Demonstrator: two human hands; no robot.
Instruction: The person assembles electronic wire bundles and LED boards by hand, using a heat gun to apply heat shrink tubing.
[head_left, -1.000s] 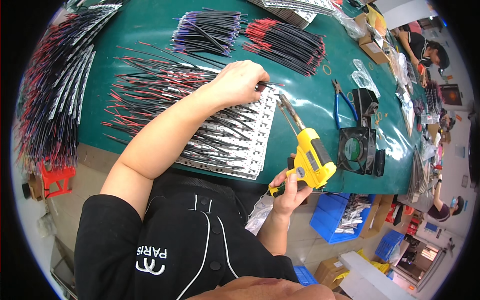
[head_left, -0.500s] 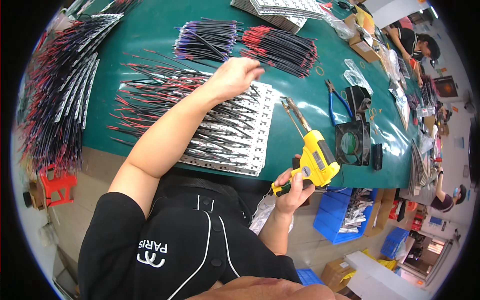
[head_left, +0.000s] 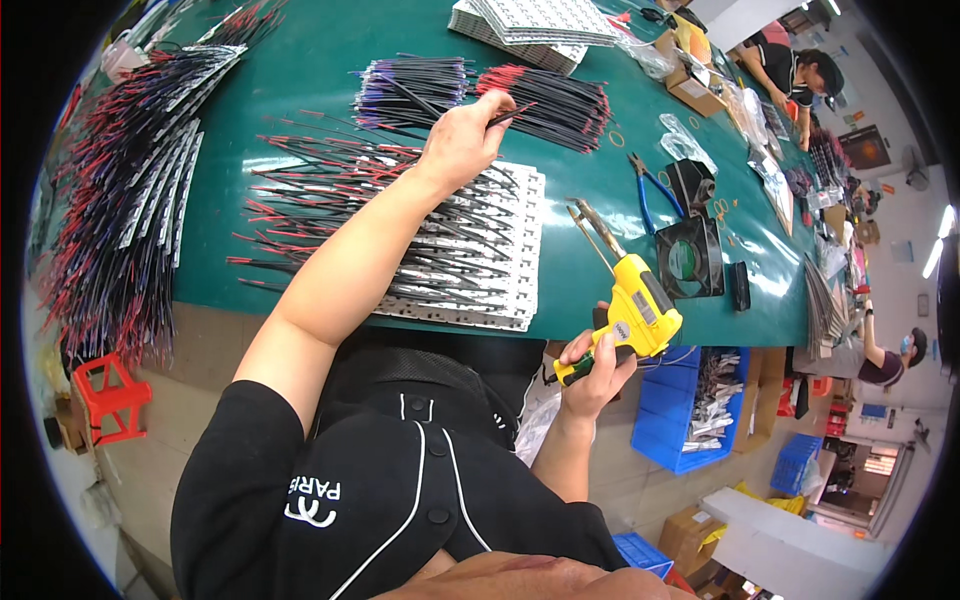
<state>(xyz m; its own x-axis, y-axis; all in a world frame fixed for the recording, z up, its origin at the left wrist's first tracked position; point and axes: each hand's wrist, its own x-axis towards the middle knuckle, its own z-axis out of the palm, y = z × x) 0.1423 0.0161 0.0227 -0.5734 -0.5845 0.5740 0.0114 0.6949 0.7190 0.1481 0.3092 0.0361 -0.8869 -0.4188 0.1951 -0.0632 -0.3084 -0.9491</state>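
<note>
My left hand (head_left: 462, 145) is closed on a short black wire (head_left: 513, 114), whose end sticks out past the fingertips. It hovers at the near edge of a bundle of red-tipped black wires (head_left: 555, 105); a purple-tipped bundle (head_left: 410, 92) lies to its left. Under my left forearm is a white panel of small boards (head_left: 515, 250) with many red and black wires fanned across it. My right hand (head_left: 597, 372) grips a yellow soldering gun (head_left: 640, 305) by its handle. The gun's metal tip points up toward the panel's right edge.
Blue-handled pliers (head_left: 645, 190) and a black fan (head_left: 688, 258) lie right of the gun. White panels (head_left: 540, 22) are stacked at the back. Wired boards (head_left: 130, 190) pile up at far left. A blue crate (head_left: 665, 420) stands below the table. Co-workers sit at far right.
My left hand has moved up to the red-tipped bundle and now shows a black wire in its fingers. The right hand keeps the soldering gun; the whole view has shifted slightly.
</note>
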